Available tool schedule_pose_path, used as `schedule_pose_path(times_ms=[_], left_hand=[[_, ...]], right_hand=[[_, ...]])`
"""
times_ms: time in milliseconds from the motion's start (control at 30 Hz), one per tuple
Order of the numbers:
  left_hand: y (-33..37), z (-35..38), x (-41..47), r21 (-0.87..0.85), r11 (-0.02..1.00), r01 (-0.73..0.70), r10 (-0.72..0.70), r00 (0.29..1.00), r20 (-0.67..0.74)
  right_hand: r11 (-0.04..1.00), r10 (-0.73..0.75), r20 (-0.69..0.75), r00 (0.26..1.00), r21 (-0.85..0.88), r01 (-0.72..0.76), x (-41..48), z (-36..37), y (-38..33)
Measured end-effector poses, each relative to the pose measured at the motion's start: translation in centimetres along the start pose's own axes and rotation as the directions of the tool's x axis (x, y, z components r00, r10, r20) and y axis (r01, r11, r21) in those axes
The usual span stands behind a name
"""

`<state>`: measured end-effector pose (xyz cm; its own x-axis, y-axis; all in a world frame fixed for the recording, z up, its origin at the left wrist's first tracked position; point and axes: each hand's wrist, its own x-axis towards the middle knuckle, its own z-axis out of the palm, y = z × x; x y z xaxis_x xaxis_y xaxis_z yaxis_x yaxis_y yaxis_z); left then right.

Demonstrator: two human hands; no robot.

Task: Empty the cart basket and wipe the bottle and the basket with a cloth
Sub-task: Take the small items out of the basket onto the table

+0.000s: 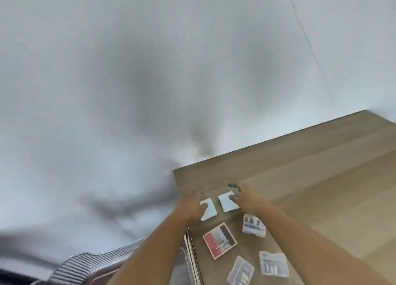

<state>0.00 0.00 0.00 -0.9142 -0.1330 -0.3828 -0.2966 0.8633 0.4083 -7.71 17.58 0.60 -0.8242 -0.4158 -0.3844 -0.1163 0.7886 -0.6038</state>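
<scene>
Both my hands reach over the near left corner of a wooden table [310,166]. My left hand [191,205] rests with its thumb on a small white flat case [209,210]. My right hand [246,198] presses its fingers on a second white flat case [227,202] beside the first. Both cases lie flat on the table. The ribbed clear cart basket [90,261] shows at the lower left, beside the table and partly hidden by my left forearm. No bottle or cloth is in view.
Nearer to me on the table lie a red-and-black case [219,240] and three clear plastic cases [254,224] [273,264] [241,272]. A white wall fills the upper view. The frame is blurred.
</scene>
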Motion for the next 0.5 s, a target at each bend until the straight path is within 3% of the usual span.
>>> schedule_pose_path(times_ms=[67, 167, 333, 500], left_hand=[[0.0, 0.6, 0.4, 0.117, 0.993, 0.023, -0.021, 1.0, -0.017], [0.0, 1.2, 0.4, 0.269, 0.963, 0.034, -0.027, 0.999, -0.03], [1.1, 1.5, 0.6, 0.341, 0.939, 0.044, -0.019, 0.997, -0.078], [1.2, 1.5, 0.8, 0.357, 0.933, 0.038, -0.037, 0.999, -0.009]], right_hand=[[1.0, 0.002, 0.057, 0.998, -0.003, -0.001, 0.8, 0.1, 0.6], [0.987, -0.046, 0.114, 0.992, -0.145, 0.062, 1.7, 0.4, 1.3], [0.931, -0.122, 0.136, 0.983, -0.326, 0.161, 2.3, 0.6, 0.9], [0.908, -0.082, 0.161, 0.984, -0.395, 0.14, 2.2, 0.6, -0.2]])
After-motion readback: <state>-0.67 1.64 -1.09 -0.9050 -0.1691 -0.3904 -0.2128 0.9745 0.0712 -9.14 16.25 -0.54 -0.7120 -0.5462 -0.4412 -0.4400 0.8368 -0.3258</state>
